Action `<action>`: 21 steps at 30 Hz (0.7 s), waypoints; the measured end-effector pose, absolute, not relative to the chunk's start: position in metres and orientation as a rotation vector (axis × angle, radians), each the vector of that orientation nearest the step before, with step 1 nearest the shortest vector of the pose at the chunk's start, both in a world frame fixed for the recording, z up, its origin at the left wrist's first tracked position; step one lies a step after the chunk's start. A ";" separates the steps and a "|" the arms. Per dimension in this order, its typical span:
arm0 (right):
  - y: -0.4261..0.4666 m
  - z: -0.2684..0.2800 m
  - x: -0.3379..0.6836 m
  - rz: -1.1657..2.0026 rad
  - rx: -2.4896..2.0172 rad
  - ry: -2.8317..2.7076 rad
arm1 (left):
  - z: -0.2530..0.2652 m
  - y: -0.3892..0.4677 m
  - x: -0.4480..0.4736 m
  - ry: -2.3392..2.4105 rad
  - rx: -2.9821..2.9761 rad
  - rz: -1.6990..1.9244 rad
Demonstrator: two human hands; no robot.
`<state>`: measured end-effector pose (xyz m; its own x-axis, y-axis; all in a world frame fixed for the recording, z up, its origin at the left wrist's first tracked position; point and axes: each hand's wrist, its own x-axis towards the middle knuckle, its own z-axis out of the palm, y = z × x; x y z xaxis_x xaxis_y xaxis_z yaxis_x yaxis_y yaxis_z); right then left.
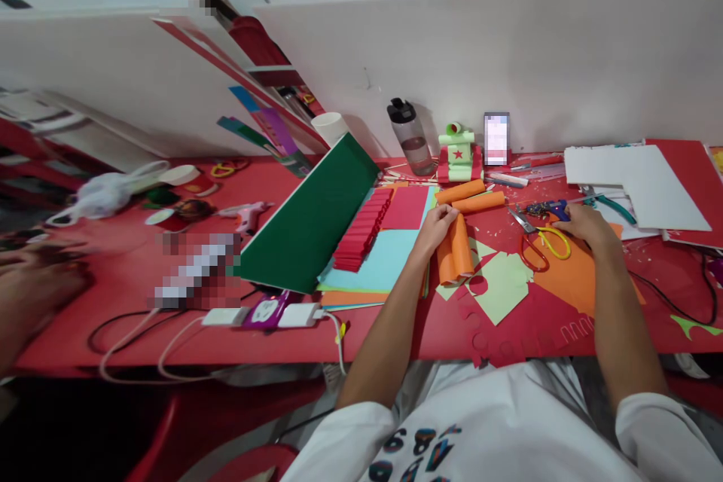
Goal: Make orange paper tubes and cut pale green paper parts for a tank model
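My left hand point(439, 229) is closed on the upper end of rolled orange paper tubes point(455, 256), lying side by side on the red table. Two more orange paper rolls point(479, 202) lie just beyond it. My right hand point(584, 226) is wrapped around the blue handle of what looks like a glue gun point(556, 209), its dark speckled front pointing left. Scissors point(534, 230) with red and yellow handles lie open between my hands. Below them are pale green paper scraps point(500, 288) and an orange sheet point(570, 271).
A green board point(316, 218) leans beside folded red paper strips point(364, 230) at left. Behind stand a water bottle point(415, 143), a green-and-red paper model point(459, 157) and a phone point(497, 139). White board pieces point(649, 181) lie right. Another person's blurred hand point(45, 279) is far left.
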<state>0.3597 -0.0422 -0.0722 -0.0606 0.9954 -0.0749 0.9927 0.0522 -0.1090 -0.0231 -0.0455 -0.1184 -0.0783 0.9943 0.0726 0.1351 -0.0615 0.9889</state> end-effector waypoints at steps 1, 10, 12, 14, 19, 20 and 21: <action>-0.043 -0.071 0.359 0.196 -2.148 -2.250 | -0.118 -0.045 -0.023 1.337 1.325 1.253; -0.028 -0.037 0.273 0.001 -1.460 -2.480 | -0.117 -0.047 -0.022 1.332 1.397 1.190; -0.017 -0.036 0.239 -0.012 -1.234 -2.620 | -0.117 -0.048 -0.022 1.333 1.409 1.177; -0.006 -0.040 0.209 0.006 -1.137 -2.717 | -0.116 -0.048 -0.022 1.337 1.420 1.166; 0.014 -0.058 0.172 0.070 -1.103 -2.795 | -0.114 -0.048 -0.022 1.344 1.441 1.157; 0.018 -0.060 0.173 0.067 -1.101 -2.787 | -0.113 -0.048 -0.022 1.346 1.443 1.154; 0.021 -0.061 0.176 0.060 -1.101 -2.775 | -0.113 -0.048 -0.022 1.349 1.445 1.150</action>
